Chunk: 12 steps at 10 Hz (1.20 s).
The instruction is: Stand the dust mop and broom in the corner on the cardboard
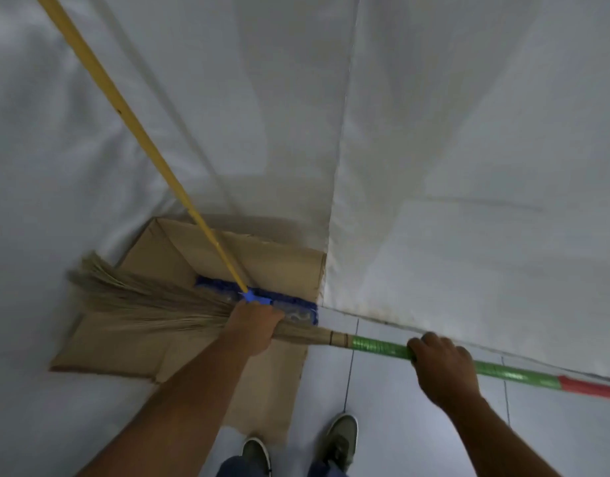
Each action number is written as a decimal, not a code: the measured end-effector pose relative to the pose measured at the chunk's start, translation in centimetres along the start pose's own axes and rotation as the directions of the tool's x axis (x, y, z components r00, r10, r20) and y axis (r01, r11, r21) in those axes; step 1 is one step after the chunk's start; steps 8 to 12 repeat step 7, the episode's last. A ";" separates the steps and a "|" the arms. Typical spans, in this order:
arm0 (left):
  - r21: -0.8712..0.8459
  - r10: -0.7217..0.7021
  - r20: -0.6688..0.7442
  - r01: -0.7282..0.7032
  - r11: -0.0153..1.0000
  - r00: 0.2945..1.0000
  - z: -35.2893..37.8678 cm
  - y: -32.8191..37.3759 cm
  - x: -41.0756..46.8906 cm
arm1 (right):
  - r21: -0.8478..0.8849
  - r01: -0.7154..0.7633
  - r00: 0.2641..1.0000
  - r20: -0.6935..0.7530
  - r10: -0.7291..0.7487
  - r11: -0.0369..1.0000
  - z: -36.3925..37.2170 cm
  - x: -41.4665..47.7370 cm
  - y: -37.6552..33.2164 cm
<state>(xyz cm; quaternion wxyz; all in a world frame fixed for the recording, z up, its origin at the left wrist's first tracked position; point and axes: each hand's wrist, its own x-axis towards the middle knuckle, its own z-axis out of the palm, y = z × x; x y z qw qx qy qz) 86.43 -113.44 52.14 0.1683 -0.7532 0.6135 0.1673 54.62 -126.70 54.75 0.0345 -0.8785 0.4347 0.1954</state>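
The dust mop stands in the corner with its blue head (pixel 221 287) on the flattened cardboard (pixel 117 349); its yellow handle (pixel 124 111) leans up to the left against the wall. The broom lies nearly level across the view, with straw bristles (pixel 142 301) over the cardboard and a green handle (pixel 379 347) ending in red at the right. My left hand (pixel 253 327) grips the broom where the bristles gather. My right hand (pixel 441 366) is closed around the green handle.
White sheeting covers both walls, which meet at a corner seam (pixel 341 149). Pale floor tiles (pixel 399 425) lie to the right of the cardboard. My two shoes (pixel 341 438) stand at the bottom, close to the cardboard's near edge.
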 end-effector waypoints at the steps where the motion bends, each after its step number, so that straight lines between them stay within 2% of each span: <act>1: -0.002 -0.037 0.036 0.037 0.999 0.999 4.1 0.3 5.0 | 0.008 0.024 0.998 0.058 -0.024 1.000 4.2 4.1 0.2; 3: 0.061 0.118 0.092 -0.124 0.990 0.989 23.4 0.8 21.3 | 0.014 0.064 0.969 0.236 -0.065 0.998 25.9 19.3 -2.0; 4: 0.207 0.235 0.165 -0.267 0.941 0.958 38.8 0.1 29.5 | 0.053 0.022 0.930 0.364 -0.039 0.998 41.5 28.0 -5.1; 5: 0.227 0.305 0.247 -0.361 0.905 0.920 45.5 0.0 32.7 | 0.038 -0.022 0.900 0.435 0.004 0.999 47.7 32.3 -6.1; 6: 0.179 0.381 0.169 -0.408 0.895 0.909 50.0 -0.3 36.0 | 0.088 -0.119 0.888 0.455 0.066 0.989 53.6 35.3 -7.0; 7: 0.173 0.389 0.166 -0.415 0.893 0.906 46.7 -1.9 36.1 | 0.146 -0.101 0.916 0.401 0.035 0.984 50.5 35.9 -7.2; 12: 0.173 0.389 0.166 -0.415 0.893 0.906 46.7 -1.9 36.1 | 0.146 -0.101 0.916 0.401 0.035 0.984 50.5 35.9 -7.2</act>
